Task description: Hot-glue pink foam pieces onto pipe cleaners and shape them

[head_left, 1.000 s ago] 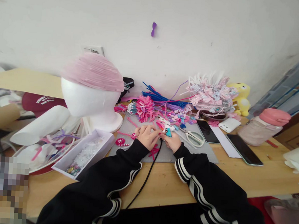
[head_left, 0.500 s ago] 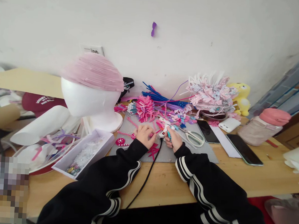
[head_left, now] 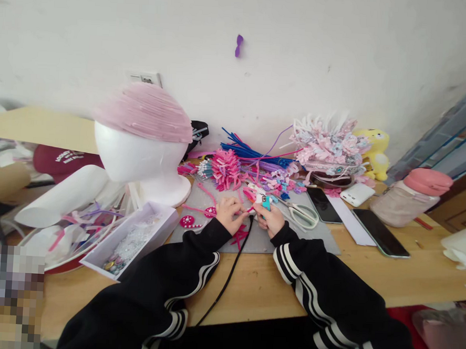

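Observation:
My right hand (head_left: 270,219) grips a small white glue gun (head_left: 263,201) with a teal trigger, its black cord (head_left: 226,279) trailing toward me over the table edge. My left hand (head_left: 229,212) pinches a thin pink pipe-cleaner piece (head_left: 243,212) just left of the gun's nozzle. Both hands rest on a grey mat (head_left: 316,237). More pink pieces (head_left: 238,236) lie under my wrists, and a round pink beaded ornament (head_left: 186,221) sits left of my left hand.
A white foam head (head_left: 139,158) wearing a pink cap stands at left, with a white box of beads (head_left: 134,239) before it. Scissors (head_left: 303,214), two phones (head_left: 379,233), a power bank (head_left: 357,194), pipe-cleaner bundles (head_left: 250,153) and a pink headdress (head_left: 329,146) lie behind and right.
My right hand turned the glue gun and drew slightly toward me; my left hand shifted a little right and nearer while holding the pink piece.

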The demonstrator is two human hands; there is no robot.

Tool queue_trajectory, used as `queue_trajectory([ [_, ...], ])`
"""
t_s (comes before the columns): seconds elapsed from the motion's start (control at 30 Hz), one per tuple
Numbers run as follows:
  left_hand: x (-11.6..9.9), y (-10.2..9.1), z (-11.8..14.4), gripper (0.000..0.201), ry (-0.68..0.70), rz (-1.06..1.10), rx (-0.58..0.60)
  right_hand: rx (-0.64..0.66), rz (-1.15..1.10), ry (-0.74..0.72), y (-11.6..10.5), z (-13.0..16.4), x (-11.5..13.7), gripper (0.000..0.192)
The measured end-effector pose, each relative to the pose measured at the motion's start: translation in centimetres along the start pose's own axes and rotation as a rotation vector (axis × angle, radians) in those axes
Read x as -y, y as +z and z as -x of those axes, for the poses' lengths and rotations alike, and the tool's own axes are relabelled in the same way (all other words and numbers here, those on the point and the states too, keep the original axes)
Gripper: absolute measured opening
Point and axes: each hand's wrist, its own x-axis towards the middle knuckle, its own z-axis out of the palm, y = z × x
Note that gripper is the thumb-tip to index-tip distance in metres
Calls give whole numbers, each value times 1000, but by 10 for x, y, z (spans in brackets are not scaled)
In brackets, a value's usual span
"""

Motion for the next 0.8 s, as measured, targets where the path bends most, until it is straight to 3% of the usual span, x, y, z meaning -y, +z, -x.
queue_trajectory([
  [0.13,-1,0,-1,13,0,66,19,82,-43,14,1,3,4,32],
  [0.27,1,0,-1,18,-22,80,-1,55,-83,22,2,4,7,30],
  [0.5,0,-3,-2,18,-9,87,-62,76,15,290,0,-1,7,50],
  [0.8,-5,-6,-1,14,89,142,-116,73,106,308,0,1,7,48],
])
